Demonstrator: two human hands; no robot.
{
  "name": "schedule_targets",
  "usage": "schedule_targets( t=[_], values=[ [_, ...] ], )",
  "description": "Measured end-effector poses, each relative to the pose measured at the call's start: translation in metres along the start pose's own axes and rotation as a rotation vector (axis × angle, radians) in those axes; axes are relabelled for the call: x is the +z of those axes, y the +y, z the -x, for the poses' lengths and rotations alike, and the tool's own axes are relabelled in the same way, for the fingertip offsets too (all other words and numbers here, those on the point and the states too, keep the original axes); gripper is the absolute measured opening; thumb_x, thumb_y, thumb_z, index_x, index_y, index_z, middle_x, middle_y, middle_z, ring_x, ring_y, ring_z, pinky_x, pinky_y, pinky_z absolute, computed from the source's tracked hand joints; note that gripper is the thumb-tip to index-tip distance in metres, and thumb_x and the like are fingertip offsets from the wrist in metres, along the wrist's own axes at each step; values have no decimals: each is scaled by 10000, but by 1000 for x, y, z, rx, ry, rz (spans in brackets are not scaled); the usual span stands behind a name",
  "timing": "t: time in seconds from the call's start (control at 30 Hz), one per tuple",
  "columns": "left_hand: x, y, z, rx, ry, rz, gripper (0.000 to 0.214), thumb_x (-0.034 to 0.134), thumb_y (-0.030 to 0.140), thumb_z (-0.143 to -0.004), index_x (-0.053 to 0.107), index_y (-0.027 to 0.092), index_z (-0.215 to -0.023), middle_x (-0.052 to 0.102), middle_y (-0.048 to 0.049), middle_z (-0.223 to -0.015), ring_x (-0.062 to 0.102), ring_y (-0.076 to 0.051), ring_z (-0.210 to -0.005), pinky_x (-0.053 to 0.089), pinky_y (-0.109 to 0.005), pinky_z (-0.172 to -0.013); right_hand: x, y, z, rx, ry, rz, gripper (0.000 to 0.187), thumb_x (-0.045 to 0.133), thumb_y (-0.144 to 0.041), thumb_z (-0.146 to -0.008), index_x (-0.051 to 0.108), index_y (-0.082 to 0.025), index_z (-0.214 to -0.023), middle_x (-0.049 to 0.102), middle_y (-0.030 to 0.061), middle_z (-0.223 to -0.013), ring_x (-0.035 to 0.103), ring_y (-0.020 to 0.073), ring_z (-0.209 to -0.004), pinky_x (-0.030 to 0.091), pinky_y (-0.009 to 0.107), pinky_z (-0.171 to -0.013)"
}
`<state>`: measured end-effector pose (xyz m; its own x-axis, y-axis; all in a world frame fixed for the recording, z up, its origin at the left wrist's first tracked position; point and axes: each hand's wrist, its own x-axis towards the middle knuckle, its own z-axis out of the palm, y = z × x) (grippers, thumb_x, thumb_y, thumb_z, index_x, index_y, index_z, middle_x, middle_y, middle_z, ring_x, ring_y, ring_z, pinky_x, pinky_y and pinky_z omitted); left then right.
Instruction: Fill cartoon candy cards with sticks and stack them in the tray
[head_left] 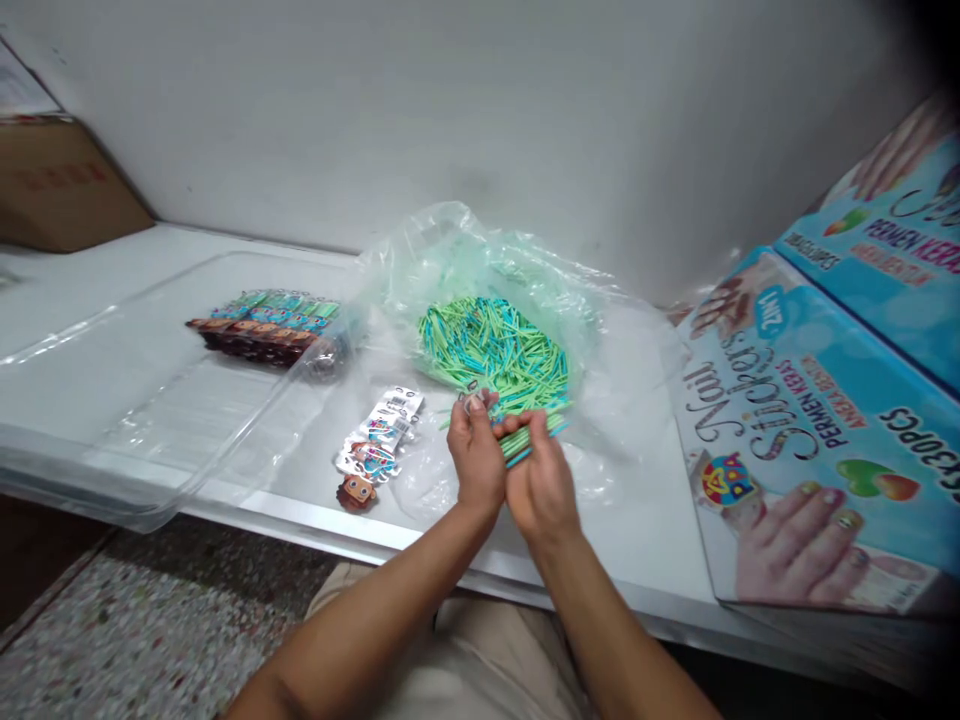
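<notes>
The front edge of the white table (pixel 637 520) is running across the lower half of the frame, and my forearms are passing over it from the bottom. A pale wall (pixel 450 110) is closing off the back. Clear plastic tray walls are bounding the left side, where the tray (pixel 161 430) is sitting, its near corner jutting slightly past the table edge. Blue boxes (pixel 810 400) are standing along the right. White surface is showing between them and my hands, partly under thin, clear film.

My right hand (pixel 544 485) is grasping a small bundle of sticks (pixel 517 445) just right of centre in the frame. My left hand (pixel 478 460) is pressing close beside it, fingers curling, with something small and shiny at the thumb tip.

The bundle is looking slim and straight, mixing light green and blue. Just behind, a loose heap (pixel 495 345) of the same colours is lying in a crumpled clear bag (pixel 442 240). Left of my hands, flat packets (pixel 379 440) with a cartoon figure are overlapping on the table, and a row of packets (pixel 262 325) is filling part of the tray.

My palms are hiding much of the bundle. I am not managing to tell what my left fingers are gripping. The right frame edge is cutting off the boxes, and the far-left carton (pixel 67 185) is also running out of view.
</notes>
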<state>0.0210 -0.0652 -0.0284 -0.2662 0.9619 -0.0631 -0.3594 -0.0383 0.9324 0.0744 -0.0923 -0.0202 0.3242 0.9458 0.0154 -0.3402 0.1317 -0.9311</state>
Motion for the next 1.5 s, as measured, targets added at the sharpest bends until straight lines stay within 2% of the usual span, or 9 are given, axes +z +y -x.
schedule_targets(
  t=[0.1, 0.23, 0.37, 0.53, 0.7, 0.87, 1.07, 1.27, 1.5],
  values=[
    [-4, -2, 3, -55, -16, -16, 306, 411, 444, -916, 513, 170, -1007, 631, -115, -1087, 630, -182, -953, 516, -231, -645, 4, 18, 17, 26, 20, 91, 373, 481, -568, -870, 528, -218, -748, 592, 18, -786, 573, 168, -809, 464, 300, -789],
    [-25, 10, -2, -69, -124, -177, 309, 477, 472, -875, 525, 182, -973, 614, -41, -860, 596, -145, -796, 471, -210, -592, -13, 21, 25, 118, -191, 126, 411, 442, -573, -898, 493, -208, -715, 474, -31, -617, 448, 110, -542, 386, 235, -513],
    [-50, 29, -1, -78, -321, -146, 430, 733, 406, -687, 544, 177, -998, 520, 37, -717, 541, -90, -678, 458, -206, -673, -22, 8, 26, 160, -347, 185, 390, 458, -573, -897, 489, -201, -785, 359, -79, -568, 311, 73, -443, 248, 214, -421],
    [-65, 41, 6, -312, -574, -155, 427, 716, 442, -675, 612, 138, -956, 532, 23, -618, 505, -96, -502, 418, -220, -478, -22, 2, 32, 140, -473, 320, 435, 389, -536, -941, 432, -199, -668, 386, -58, -561, 351, 79, -472, 281, 232, -458],
    [-67, 45, 8, -315, -490, -201, 280, 722, 344, -644, 601, 128, -776, 533, 37, -581, 461, -64, -467, 353, -179, -435, -23, 5, 38, 137, -499, 369, 351, 460, -507, -924, 456, -200, -753, 415, -52, -627, 361, 79, -512, 292, 225, -470],
    [-68, 47, 9, -303, -536, -105, 166, 655, 245, -629, 537, 143, -686, 514, 44, -563, 477, -74, -506, 382, -194, -507, -23, 6, 42, 164, -538, 319, 417, 436, -535, -925, 451, -188, -694, 395, -54, -585, 344, 67, -478, 260, 223, -451],
    [-72, 50, 11, -165, -527, -181, 72, 528, 163, -618, 487, 139, -565, 444, 45, -526, 419, -59, -527, 352, -173, -526, -23, 8, 47, 204, -498, 320, 479, 417, -539, -933, 467, -173, -629, 354, -67, -490, 314, 58, -432, 223, 223, -436],
    [-73, 48, 14, -295, -568, -208, 258, 651, 298, -661, 581, 161, -868, 501, 50, -555, 492, -101, -480, 371, -185, -425, -24, 5, 48, 214, -552, 283, 465, 447, -554, -913, 439, -182, -634, 344, -73, -499, 294, 55, -426, 207, 217, -418],
    [-73, 50, 14, -302, -544, -272, 233, 660, 352, -665, 592, 138, -727, 512, 27, -553, 465, -92, -475, 347, -172, -377, -26, 1, 49, 196, -591, 342, 422, 447, -539, -919, 444, -184, -693, 378, -63, -565, 305, 60, -458, 222, 219, -428]
  ],
)
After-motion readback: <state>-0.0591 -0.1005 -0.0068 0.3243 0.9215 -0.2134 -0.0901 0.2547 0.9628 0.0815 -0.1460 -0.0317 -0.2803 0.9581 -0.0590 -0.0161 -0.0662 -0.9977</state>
